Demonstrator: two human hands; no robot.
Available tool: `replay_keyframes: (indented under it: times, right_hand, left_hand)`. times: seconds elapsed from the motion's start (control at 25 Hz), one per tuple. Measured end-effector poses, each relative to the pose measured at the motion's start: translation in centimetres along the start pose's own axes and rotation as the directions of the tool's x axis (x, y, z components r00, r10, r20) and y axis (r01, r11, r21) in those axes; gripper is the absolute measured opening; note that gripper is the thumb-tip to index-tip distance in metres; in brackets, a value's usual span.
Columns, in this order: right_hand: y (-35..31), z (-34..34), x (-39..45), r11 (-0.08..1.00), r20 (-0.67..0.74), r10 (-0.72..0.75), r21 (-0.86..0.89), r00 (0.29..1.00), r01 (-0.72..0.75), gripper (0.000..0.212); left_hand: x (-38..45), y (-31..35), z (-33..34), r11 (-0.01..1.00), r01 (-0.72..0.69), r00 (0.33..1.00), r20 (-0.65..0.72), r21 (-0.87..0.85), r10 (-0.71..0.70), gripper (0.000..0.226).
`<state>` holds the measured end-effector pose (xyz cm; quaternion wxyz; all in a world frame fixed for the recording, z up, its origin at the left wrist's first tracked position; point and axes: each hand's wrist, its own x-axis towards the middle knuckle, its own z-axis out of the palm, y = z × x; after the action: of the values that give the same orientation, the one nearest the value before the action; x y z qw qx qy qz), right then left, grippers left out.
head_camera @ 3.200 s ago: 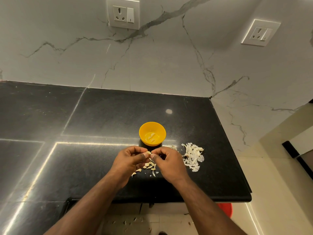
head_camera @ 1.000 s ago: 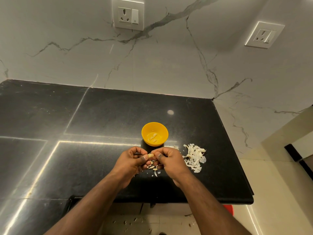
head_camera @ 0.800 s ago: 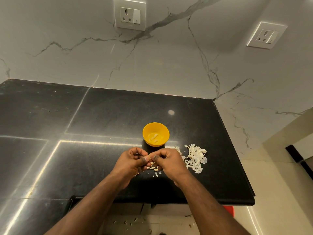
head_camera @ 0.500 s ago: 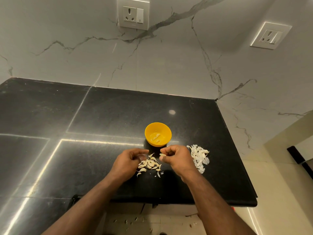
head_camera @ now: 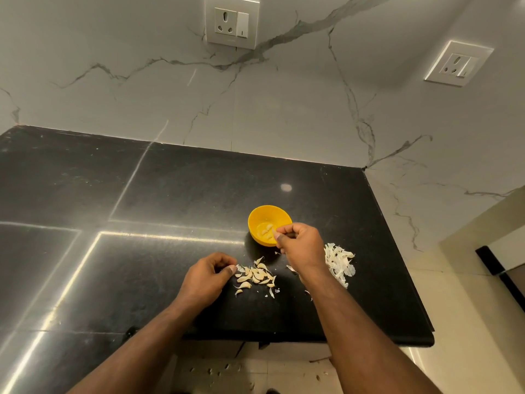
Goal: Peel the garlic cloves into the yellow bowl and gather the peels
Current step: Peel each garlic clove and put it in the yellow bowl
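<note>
Yellow bowl w/ peeled cloves; peel pile right.

Black counter: yellow bowl, cloves, peel pile.

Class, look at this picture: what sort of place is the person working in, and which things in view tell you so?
Most likely a home kitchen. A polished black stone countertop meets a marble-look wall with a switched wall socket, and garlic cloves lie beside a yellow bowl.
</note>
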<state>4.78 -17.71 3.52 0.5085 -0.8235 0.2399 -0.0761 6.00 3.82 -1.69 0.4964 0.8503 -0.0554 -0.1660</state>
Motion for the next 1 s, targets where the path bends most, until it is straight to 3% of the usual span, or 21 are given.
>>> replay_keyframes:
  times: [0.16, 0.24, 0.48, 0.72, 1.0]
  right_hand:
    - [-1.4, 0.7, 1.0, 0.999, -0.034, 0.001, 0.040, 0.999, 0.000, 0.016]
    - [-1.4, 0.7, 0.2, 0.999, 0.001, 0.015, 0.048, 1.000, -0.015, 0.008]
    - [1.8, -0.1, -3.2, 0.940, 0.224, 0.076, -0.340, 0.972, 0.005, 0.003]
    - [2.9, 0.9, -4.9, 0.888, 0.294, 0.082, -0.456, 0.952, 0.064, 0.010]
    - [2.3, 1.9, -5.3, 0.925, 0.236, -0.038, -0.359, 0.971, 0.124, 0.015]
  left_hand:
    - [0.0, -0.4, -0.4, 0.998, -0.017, 0.999, 0.044, 0.065, 0.014, 0.008]
    - [0.1, -0.4, -0.5, 0.994, -0.036, 0.997, 0.067, 0.099, 0.030, 0.009]
    - [0.4, 0.0, -0.1, 0.989, -0.059, 0.996, 0.081, 0.134, 0.048, 0.010]
    - [0.2, 0.3, 0.4, 0.977, -0.089, 0.995, 0.058, 0.192, 0.079, 0.008]
    - [-0.4, -0.3, 0.3, 0.983, -0.098, 0.995, 0.029, 0.153, 0.094, 0.010]
